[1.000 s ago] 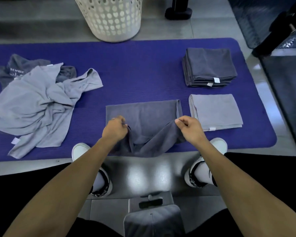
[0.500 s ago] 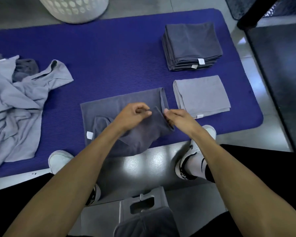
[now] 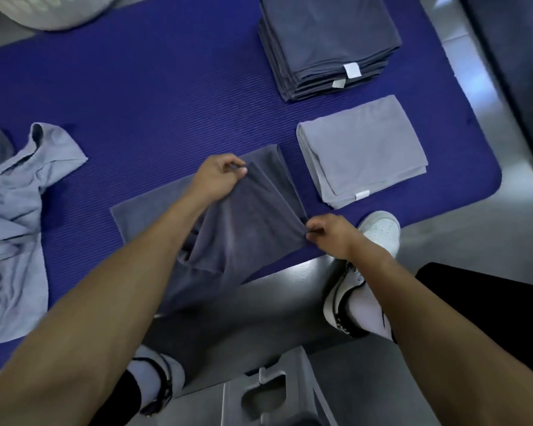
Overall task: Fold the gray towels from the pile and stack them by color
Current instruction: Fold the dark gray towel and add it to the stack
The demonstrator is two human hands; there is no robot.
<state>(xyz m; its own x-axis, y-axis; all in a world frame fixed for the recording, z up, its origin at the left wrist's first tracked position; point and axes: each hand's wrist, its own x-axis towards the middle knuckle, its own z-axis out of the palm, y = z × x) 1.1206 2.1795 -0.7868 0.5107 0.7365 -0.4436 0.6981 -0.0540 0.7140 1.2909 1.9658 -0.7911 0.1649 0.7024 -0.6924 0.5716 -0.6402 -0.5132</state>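
Left hand [image 3: 217, 176] pinches far corner of dark gray towel [image 3: 243, 219]; right hand [image 3: 328, 233] pinches near corner. Forearms angled inward. Towel half-folded at mat [image 3: 166, 96] near edge, beside folded light gray towel [image 3: 360, 149].

I see my left hand [image 3: 217, 176] pinching the far corner of the dark gray towel [image 3: 246, 222] and my right hand [image 3: 328, 233] pinching its near right corner, the cloth half folded on the blue mat [image 3: 154, 96]. Beside it lies a folded light gray towel [image 3: 362, 152], with the dark stack [image 3: 326, 41] beyond and the unfolded pile [image 3: 16, 216] at left.
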